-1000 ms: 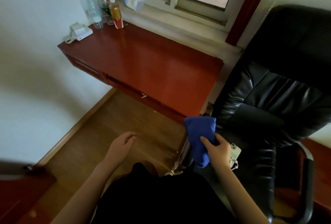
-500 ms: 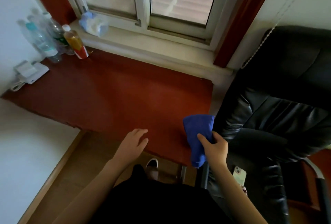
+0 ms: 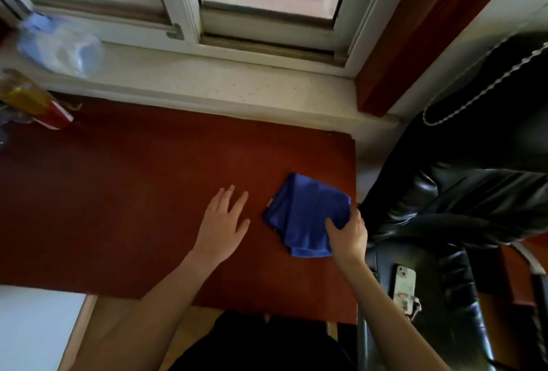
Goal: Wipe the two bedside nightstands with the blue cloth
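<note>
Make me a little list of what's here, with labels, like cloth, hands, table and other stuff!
cloth: blue cloth, folded, lying on the table near its right edge
right hand: right hand grips the cloth's near right corner
left hand: left hand open, fingers spread, flat over the table just left of the cloth, holding nothing
table: red-brown wooden top under the window
bottle: bottle of yellow drink at the far left
chair: black leather chair on the right, phone on its seat

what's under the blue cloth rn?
The cloth lies on the red wooden top near its right edge, the right hand gripping its near corner. Bare wood shows around it; whatever is directly beneath is covered. The left hand rests flat beside it.
</note>
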`<control>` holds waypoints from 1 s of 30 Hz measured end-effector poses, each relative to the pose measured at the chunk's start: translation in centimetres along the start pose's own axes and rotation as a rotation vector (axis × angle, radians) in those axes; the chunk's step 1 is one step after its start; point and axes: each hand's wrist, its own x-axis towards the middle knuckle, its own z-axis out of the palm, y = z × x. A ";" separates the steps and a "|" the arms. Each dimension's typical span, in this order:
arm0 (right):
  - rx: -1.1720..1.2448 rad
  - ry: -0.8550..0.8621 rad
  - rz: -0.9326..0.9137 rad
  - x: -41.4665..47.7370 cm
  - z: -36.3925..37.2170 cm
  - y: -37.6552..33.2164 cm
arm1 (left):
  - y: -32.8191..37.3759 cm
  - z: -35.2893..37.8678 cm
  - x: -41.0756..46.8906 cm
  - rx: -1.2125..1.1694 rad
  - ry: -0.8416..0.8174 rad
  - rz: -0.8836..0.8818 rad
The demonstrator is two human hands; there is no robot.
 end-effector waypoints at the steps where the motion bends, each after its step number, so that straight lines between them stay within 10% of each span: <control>1: -0.095 0.043 -0.059 -0.1 0.4 0.4 | -0.2 0.6 0.4 0.035 -0.005 0.011; 7: -0.469 -0.016 -0.544 -0.5 4.1 1.3 | -0.8 3.2 2.4 0.099 -0.003 0.064; 30: -0.538 -0.089 -0.608 13.7 6.6 -6.5 | -1.0 4.5 3.6 0.172 0.021 0.067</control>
